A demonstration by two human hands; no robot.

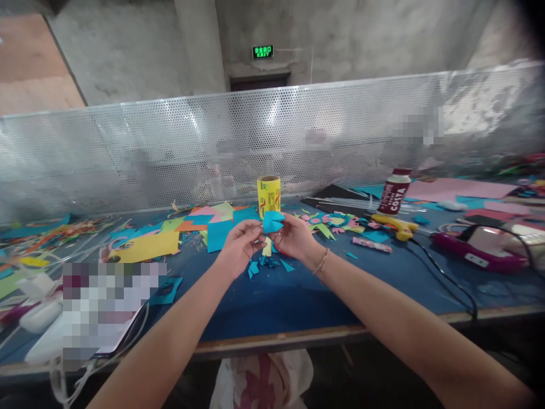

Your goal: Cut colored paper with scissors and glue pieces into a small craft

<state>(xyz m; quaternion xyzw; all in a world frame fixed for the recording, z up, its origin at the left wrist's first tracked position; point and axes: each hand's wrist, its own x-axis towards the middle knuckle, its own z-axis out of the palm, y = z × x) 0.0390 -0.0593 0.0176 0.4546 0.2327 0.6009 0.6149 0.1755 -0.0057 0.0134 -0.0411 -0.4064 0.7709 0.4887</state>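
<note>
A small piece of folded blue paper [273, 221], with pointed petal-like tips, is raised above the middle of the table between both hands. My left hand [243, 245] is closed, its fingertips pinching the paper's left side. From the other side my right hand [296, 237] grips it between thumb and fingers; part of the paper is hidden there. A pale yellow strip [267, 247] shows just below the blue paper. Underneath lie blue paper scraps [269, 262]. Directly behind stands a yellow roll [269, 193] with printing on it.
To the right are a yellow glue gun [395, 225] with a black cord, a dark red bottle [395, 192] and a purple power strip [479, 253]. Coloured paper sheets [149, 247] lie left. A perforated metal screen [170, 153] runs behind the blue table [272, 312].
</note>
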